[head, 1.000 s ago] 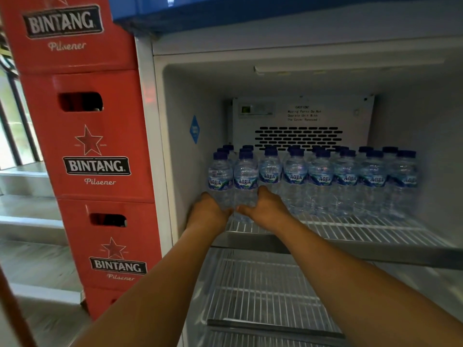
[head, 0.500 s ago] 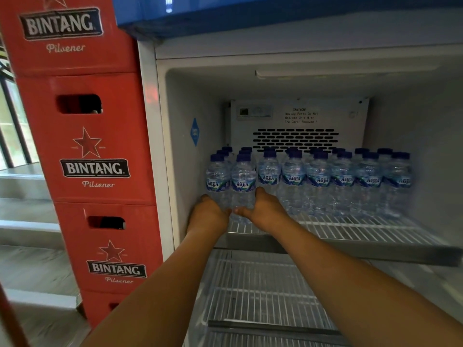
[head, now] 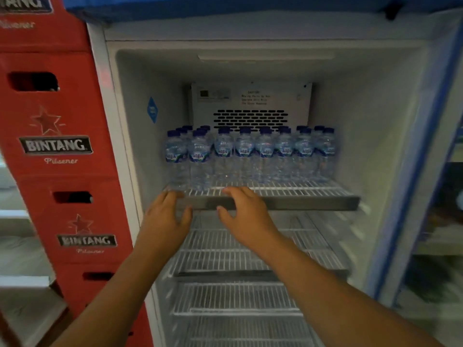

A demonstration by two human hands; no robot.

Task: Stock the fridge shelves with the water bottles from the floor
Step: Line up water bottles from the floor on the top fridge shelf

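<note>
Bottles [head: 244,156] stand in tight rows at the far side of the top shelf [head: 300,202], which leaves near room for more. Left hand [head: 165,219] and right hand [head: 244,216] hover at its near edge, each grip apart and empty.

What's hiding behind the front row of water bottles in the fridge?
More bottles: their blue caps peek over the front row. Their bodies are covered, so how many is unclear. Behind them stands the back wall's vent panel.
</note>
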